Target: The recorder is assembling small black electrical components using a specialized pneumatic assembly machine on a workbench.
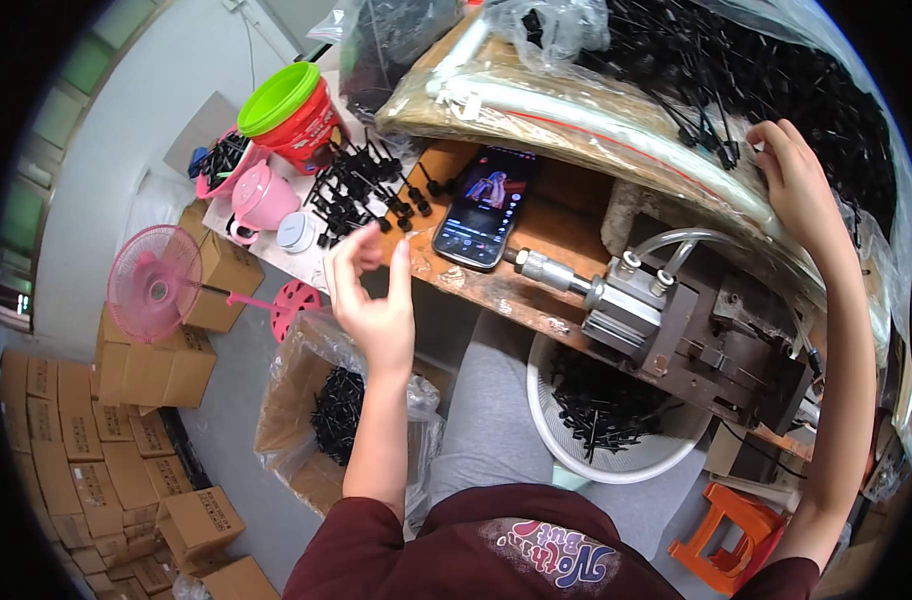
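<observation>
My left hand (374, 312) is raised in front of the bench, its fingers apart and nothing in them. Just beyond its fingertips lies a loose heap of black plastic parts with thin stems (354, 185). My right hand (798, 185) reaches over the large lined box at the far right, fingers bent but apart, at the edge of a mass of similar black parts (766, 75). Nothing shows between its fingers. Between the hands a metal clamping device with air hoses (624, 305) is mounted at the bench edge. A lit phone (484, 208) lies left of it.
A white basket of black parts (544, 420) sits by my lap, below the machine. Left of my legs is a lined carton (288, 400). A red bucket (316, 130), pink jug (266, 195), pink fan (156, 283), orange stool (711, 540) and stacked cartons (96, 480) surround me.
</observation>
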Demonstrator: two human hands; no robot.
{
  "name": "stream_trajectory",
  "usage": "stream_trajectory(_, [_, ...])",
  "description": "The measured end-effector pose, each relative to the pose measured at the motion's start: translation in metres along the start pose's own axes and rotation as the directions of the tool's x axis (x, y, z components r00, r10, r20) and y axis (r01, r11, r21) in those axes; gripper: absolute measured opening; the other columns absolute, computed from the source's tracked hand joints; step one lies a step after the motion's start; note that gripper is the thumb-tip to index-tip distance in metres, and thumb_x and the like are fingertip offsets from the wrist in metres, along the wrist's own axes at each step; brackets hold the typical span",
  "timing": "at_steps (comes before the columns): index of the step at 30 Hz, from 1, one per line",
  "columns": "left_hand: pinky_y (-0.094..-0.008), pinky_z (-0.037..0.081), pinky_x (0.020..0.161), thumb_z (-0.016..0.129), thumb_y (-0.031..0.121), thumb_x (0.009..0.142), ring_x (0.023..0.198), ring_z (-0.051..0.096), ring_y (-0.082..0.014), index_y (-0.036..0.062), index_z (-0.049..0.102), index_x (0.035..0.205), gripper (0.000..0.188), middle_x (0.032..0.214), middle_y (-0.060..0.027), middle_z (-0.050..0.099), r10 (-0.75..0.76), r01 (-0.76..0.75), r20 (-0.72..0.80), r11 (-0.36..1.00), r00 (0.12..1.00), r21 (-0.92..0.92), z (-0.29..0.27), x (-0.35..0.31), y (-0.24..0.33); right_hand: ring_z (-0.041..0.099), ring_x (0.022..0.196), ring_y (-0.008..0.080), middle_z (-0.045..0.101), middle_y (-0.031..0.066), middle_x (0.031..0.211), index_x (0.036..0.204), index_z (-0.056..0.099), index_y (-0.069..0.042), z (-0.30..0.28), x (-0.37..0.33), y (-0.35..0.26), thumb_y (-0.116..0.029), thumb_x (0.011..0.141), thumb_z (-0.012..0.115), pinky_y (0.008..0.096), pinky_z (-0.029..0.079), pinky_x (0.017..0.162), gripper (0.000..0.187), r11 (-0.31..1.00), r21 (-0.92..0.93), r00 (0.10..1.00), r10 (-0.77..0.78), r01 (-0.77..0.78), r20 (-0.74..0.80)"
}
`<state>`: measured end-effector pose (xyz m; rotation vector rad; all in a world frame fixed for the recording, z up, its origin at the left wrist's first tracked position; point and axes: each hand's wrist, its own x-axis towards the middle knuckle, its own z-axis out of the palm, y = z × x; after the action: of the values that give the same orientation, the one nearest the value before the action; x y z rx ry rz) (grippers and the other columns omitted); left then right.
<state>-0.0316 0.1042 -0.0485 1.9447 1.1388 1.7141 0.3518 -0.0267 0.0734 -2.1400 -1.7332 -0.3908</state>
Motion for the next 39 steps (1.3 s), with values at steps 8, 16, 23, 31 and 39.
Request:
stream_trajectory(8, [-0.0291, 0.047, 0.070, 0.076, 0.010, 0.077, 0.078, 0.055, -0.0156, 0.0044, 0.067, 0.098, 0.023, 0.085, -0.0044, 0.056, -0.005, -0.009, 0.060, 0.974, 0.998, 0.226, 0.022, 0.021, -0.053, 0.053, 0.068, 0.0139, 0.056, 0.0071, 0.080, 0.100, 0.055, 0.001, -0.013, -0.022, -0.008, -0.006, 0.092, 0.056, 0.0266, 0.043, 0.064, 0.011, 0.960, 0.219, 0.976, 0.198, -0.174, -0.093])
stream_trajectory(16, [-0.0284, 0.047, 0.069, 0.052, 0.008, 0.096, 0.074, 0.057, -0.0142, -0.0006, 0.051, 0.102, 0.010, 0.081, -0.0083, 0.058, -0.236, 0.217, -0.067, 0.952, 0.969, -0.216, 0.025, 0.028, -0.050, 0.053, 0.062, 0.0041, 0.063, 0.0047, 0.085, 0.106, 0.059, -0.003, -0.034, -0.062, -0.013, -0.018, 0.097, 0.054, 0.0170, 0.040, 0.054, 0.018, 0.742, 0.606, 0.907, 0.413, -0.288, -0.075])
stream_trajectory(23, [-0.0253, 0.039, 0.051, 0.072, 0.006, 0.081, 0.059, 0.045, -0.0090, -0.0006, 0.068, 0.095, 0.016, 0.074, -0.0036, 0.052, -0.107, 0.084, 0.118, 0.980, 0.987, 0.181, 0.028, 0.040, -0.049, 0.055, 0.066, 0.0045, 0.067, 0.0080, 0.095, 0.114, 0.058, -0.001, -0.032, -0.088, -0.034, -0.016, 0.098, 0.053, 0.0176, 0.044, 0.059, 0.023, 0.595, 0.746, 0.887, 0.462, -0.300, -0.011])
stream_trajectory(31, [-0.0290, 0.044, 0.075, 0.047, 0.015, 0.100, 0.078, 0.053, -0.0142, 0.0005, 0.050, 0.097, 0.015, 0.085, -0.0085, 0.057, -0.065, 0.067, 0.031, 0.996, 0.997, -0.054, 0.011, 0.022, -0.017, 0.062, 0.062, 0.0090, 0.068, 0.0158, 0.096, 0.110, 0.057, 0.001, -0.035, -0.142, -0.068, -0.010, 0.096, 0.053, 0.0180, 0.047, 0.054, 0.019, 0.261, 0.894, 0.808, 0.565, -0.365, 0.165])
stream_trajectory(39, [-0.0222, 0.046, 0.050, 0.058, 0.003, 0.093, 0.055, 0.056, -0.0092, -0.0032, 0.067, 0.101, 0.014, 0.086, -0.0089, 0.070, 0.035, 0.564, 0.877, 0.753, 0.478, -0.338, -0.007, -0.060, 0.131, 0.066, 0.060, 0.0175, 0.068, 0.0199, 0.094, 0.103, 0.058, 0.005, -0.016, -0.176, -0.123, -0.008, 0.097, 0.051, 0.0241, 0.052, 0.050, 0.016, -0.256, 0.876, 0.777, 0.405, -0.409, 0.481])
